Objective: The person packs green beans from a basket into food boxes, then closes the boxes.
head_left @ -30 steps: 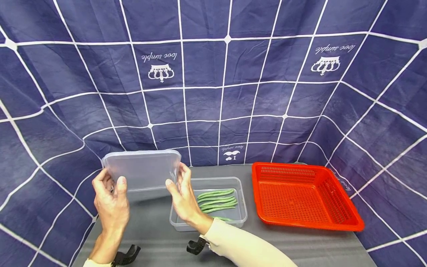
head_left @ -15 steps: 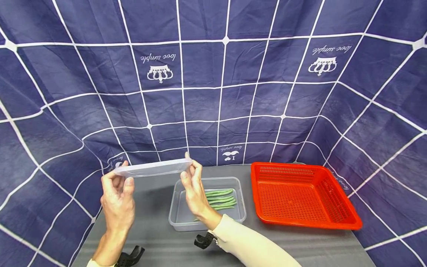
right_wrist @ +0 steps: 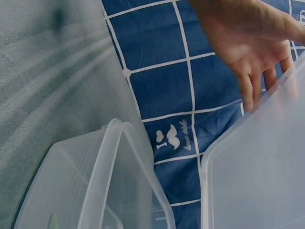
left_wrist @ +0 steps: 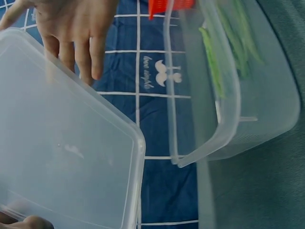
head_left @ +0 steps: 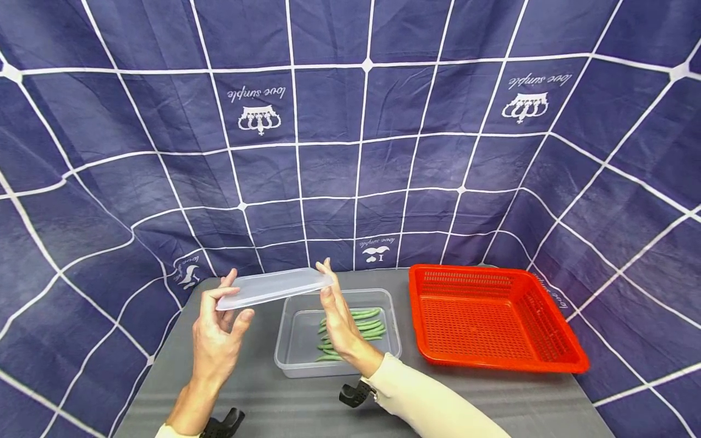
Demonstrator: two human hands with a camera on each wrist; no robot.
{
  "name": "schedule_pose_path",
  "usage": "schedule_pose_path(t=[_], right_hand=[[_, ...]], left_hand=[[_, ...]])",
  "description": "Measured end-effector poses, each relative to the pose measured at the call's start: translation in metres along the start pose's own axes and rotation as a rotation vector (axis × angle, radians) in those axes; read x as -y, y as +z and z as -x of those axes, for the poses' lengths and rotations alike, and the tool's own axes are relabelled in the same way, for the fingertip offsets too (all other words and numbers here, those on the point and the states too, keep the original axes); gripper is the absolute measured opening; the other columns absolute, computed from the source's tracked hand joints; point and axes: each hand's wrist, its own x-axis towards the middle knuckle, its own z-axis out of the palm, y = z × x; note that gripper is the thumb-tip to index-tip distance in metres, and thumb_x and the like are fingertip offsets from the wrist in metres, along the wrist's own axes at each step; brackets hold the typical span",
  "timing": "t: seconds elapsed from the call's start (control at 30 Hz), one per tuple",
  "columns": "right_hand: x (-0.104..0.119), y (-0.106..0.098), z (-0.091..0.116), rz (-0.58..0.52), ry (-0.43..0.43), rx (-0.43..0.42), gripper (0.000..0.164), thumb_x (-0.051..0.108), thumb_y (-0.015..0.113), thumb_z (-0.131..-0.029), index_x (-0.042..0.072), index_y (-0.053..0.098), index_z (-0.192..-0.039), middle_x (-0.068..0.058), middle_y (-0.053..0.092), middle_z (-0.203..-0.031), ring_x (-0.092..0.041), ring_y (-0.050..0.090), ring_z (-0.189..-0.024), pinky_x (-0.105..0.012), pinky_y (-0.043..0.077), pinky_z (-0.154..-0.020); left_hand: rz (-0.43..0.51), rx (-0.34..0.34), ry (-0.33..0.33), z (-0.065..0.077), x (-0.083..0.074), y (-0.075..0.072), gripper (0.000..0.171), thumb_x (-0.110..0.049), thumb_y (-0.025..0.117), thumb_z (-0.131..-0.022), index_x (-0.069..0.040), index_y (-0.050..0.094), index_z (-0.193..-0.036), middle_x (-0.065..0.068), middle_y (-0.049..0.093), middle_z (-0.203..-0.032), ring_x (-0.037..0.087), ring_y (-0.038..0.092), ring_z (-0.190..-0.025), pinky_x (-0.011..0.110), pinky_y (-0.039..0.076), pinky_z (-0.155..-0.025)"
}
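Note:
A translucent plastic lid (head_left: 274, 287) is held up between both hands, over the table and partly overlapping the food container (head_left: 296, 340) in the head view. My left hand (head_left: 216, 344) holds its left end, fingers behind the rim and thumb at the near edge. At the other end, my right hand (head_left: 344, 328) holds the lid, fingers beyond the edge. The lid tilts, its left end lower in the head view. Several green beans (head_left: 373, 324) lie side by side inside the clear container; the right hand and forearm hide part of them. The left wrist view also shows the lid (left_wrist: 71, 143) beside the container (left_wrist: 274, 109).
A red perforated plastic basket (head_left: 473, 331) stands on the grey table (head_left: 405, 398) to the right of the container. A blue curtain (head_left: 328, 170) with white lines surrounds the table at the back and sides.
The lid has turned from facing me upright to lying flatter, and has shifted rightward toward the container. Both hands have moved right with it. The basket and container stay in place.

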Motion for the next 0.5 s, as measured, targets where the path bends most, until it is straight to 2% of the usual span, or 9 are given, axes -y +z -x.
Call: schedule_pose_path(t=[0.13, 0.27, 0.33, 0.4, 0.5], right_hand=[[-0.004, -0.008, 0.004, -0.047, 0.018, 0.013, 0.084, 0.063, 0.022, -0.123, 0.005, 0.026, -0.183, -0.021, -0.004, -0.197, -0.048, -0.005, -0.184, -0.077, 0.007, -0.145], [-0.006, -0.017, 0.008, -0.101, 0.054, 0.035, 0.083, 0.06, 0.021, -0.123, 0.003, 0.022, -0.183, -0.025, -0.011, -0.196, -0.052, -0.008, -0.182, -0.076, 0.008, -0.145], [-0.005, -0.021, 0.01, -0.114, 0.079, 0.043, 0.083, 0.058, 0.022, -0.123, 0.002, 0.021, -0.184, -0.027, -0.012, -0.195, -0.053, -0.006, -0.182, -0.075, 0.009, -0.145], [-0.004, -0.026, 0.01, -0.152, 0.118, 0.045, 0.082, 0.056, 0.025, -0.123, 0.001, 0.019, -0.184, -0.028, -0.009, -0.195, -0.055, 0.0, -0.182, -0.074, 0.011, -0.146], [-0.001, -0.032, 0.012, -0.234, 0.191, 0.036, 0.082, 0.049, 0.033, -0.121, 0.001, 0.015, -0.185, -0.031, 0.005, -0.195, -0.056, 0.018, -0.18, -0.073, 0.016, -0.146]], left_hand=[[-0.02, 0.048, -0.042, 0.005, 0.003, 0.003, 0.041, 0.002, 0.083, -0.1, 0.014, 0.065, -0.135, 0.017, 0.06, -0.176, 0.013, 0.046, -0.172, 0.014, 0.046, -0.129], [-0.048, 0.079, -0.035, 0.009, 0.006, 0.006, 0.032, -0.001, 0.079, -0.103, 0.012, 0.068, -0.13, 0.019, 0.062, -0.175, 0.014, 0.045, -0.173, 0.017, 0.042, -0.134], [-0.063, 0.097, -0.025, 0.011, 0.008, 0.007, 0.03, 0.001, 0.078, -0.101, 0.01, 0.069, -0.129, 0.02, 0.061, -0.174, 0.014, 0.043, -0.174, 0.017, 0.041, -0.135], [-0.054, 0.126, -0.013, 0.014, 0.011, 0.009, 0.032, 0.004, 0.078, -0.097, 0.009, 0.07, -0.128, 0.023, 0.06, -0.175, 0.016, 0.04, -0.176, 0.018, 0.04, -0.135], [-0.03, 0.177, 0.018, 0.019, 0.016, 0.01, 0.039, 0.011, 0.079, -0.09, 0.009, 0.071, -0.127, 0.03, 0.055, -0.173, 0.019, 0.036, -0.179, 0.02, 0.038, -0.137]])
